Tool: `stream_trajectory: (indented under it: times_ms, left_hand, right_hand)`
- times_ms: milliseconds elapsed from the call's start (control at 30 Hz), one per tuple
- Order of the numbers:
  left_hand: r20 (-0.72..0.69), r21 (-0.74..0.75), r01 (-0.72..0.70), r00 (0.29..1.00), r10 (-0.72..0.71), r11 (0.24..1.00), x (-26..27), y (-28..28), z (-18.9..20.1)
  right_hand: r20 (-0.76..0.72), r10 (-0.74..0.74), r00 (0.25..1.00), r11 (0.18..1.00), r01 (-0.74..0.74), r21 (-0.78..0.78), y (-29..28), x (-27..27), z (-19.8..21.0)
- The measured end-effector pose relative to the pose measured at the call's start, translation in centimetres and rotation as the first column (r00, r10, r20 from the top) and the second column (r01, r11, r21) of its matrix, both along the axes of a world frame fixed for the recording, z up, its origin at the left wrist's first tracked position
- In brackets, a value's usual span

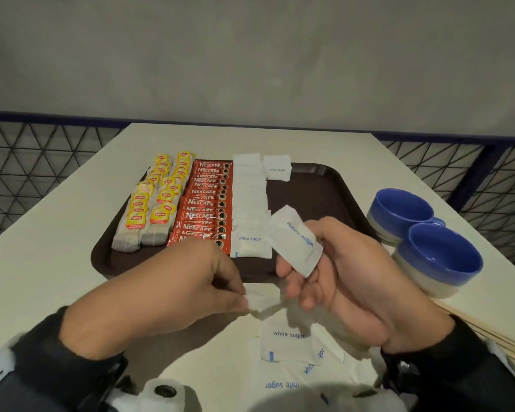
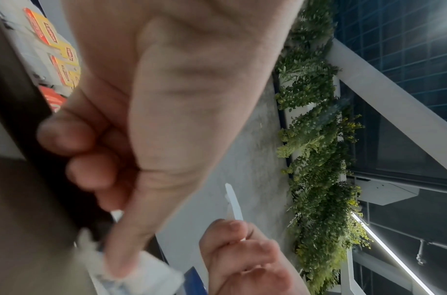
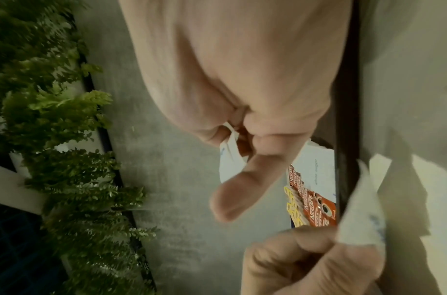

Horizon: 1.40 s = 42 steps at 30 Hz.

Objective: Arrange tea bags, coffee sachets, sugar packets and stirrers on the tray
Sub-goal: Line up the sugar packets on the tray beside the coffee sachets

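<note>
Sugar packet (image 1: 295,239) held in right hand (image 1: 348,281) just above tray (image 1: 318,188) near edge; left hand (image 1: 173,289) pinches another packet (image 1: 260,302) off table pile. Step — filling second sugar column. Next: lay packet beside first column (image 1: 250,203); stirrers (image 1: 488,331) untouched.

1. The right half of my tray (image 1: 315,197) lay bare, open to my hand.
2. Two blue cups (image 1: 422,233) and the stirrers (image 1: 488,331) crowded the desk (image 1: 42,263) on my right.
3. Loose sugar packets (image 1: 289,349) covered the near edge.
</note>
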<state>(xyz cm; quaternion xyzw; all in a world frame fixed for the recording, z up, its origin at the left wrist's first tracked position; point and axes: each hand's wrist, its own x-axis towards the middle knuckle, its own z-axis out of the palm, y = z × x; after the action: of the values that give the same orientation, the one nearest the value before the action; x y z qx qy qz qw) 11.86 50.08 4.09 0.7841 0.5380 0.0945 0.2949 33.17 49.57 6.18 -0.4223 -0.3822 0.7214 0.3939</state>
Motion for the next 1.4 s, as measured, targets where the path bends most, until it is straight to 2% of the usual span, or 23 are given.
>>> stream_trajectory:
  times_ms: [100, 200, 300, 433, 567, 633, 767, 900, 1000, 1167, 1300, 1400]
  left_hand:
    - [0.260, 0.014, -0.059, 0.964, 0.053, 0.998, -0.3, 0.0, 0.6]
    - [0.504, -0.054, -0.121, 0.854, 0.131, 0.991, -0.4, -0.1, 1.1]
    - [0.636, -0.103, -0.142, 0.751, 0.175, 0.984, 0.1, -0.2, 1.2]
    - [0.663, -0.061, -0.218, 0.721, 0.203, 0.974, 0.7, -0.1, 1.1]
    - [0.665, 0.024, -0.294, 0.718, 0.204, 0.956, 1.0, -0.3, 1.4]
    - [0.704, 0.056, -0.322, 0.684, 0.191, 0.945, 1.0, -0.4, 1.6]
    - [0.790, 0.126, -0.345, 0.602, 0.116, 0.930, 0.9, -0.4, 1.8]
    - [0.831, 0.194, -0.313, 0.556, 0.014, 0.930, 1.5, -0.7, 1.4]
    - [0.883, 0.142, -0.290, 0.469, 0.011, 0.946, 2.0, -0.9, 1.3]
    - [0.885, 0.035, -0.257, 0.458, 0.089, 0.966, 2.1, -0.8, 1.3]
    - [0.889, -0.144, -0.136, 0.418, 0.189, 0.980, 2.3, -0.8, 1.3]
    - [0.881, -0.216, -0.099, 0.408, 0.238, 0.971, 2.6, -0.9, 1.5]
  right_hand:
    - [-0.061, -0.117, 0.991, 0.993, 0.118, 0.006, 0.4, 0.5, 0.1]
    - [-0.098, -0.195, 0.976, 0.981, 0.196, 0.000, 0.7, 1.0, 0.1]
    - [-0.116, -0.194, 0.974, 0.980, 0.198, 0.026, 0.7, 1.2, -0.2]
    - [-0.108, -0.129, 0.986, 0.980, 0.143, 0.135, 0.5, 1.3, -0.6]
    - [-0.014, -0.118, 0.993, 0.971, 0.119, 0.208, 0.4, 1.2, -0.9]
    - [0.006, -0.119, 0.993, 0.966, 0.115, 0.230, 0.3, 1.0, -1.0]
    - [-0.046, -0.155, 0.987, 0.956, 0.162, 0.245, 0.2, 0.8, -1.0]
    - [-0.107, -0.178, 0.978, 0.956, 0.198, 0.216, 0.2, 0.7, -1.3]
    - [-0.135, -0.144, 0.980, 0.966, 0.169, 0.198, 0.2, 0.6, -1.2]
    - [-0.074, -0.100, 0.992, 0.962, 0.115, 0.248, 0.2, 0.7, -1.2]
    - [-0.103, -0.143, 0.984, 0.935, 0.169, 0.312, 0.2, 0.8, -1.2]
    - [-0.081, -0.199, 0.977, 0.893, 0.214, 0.397, 0.1, 0.7, -1.2]
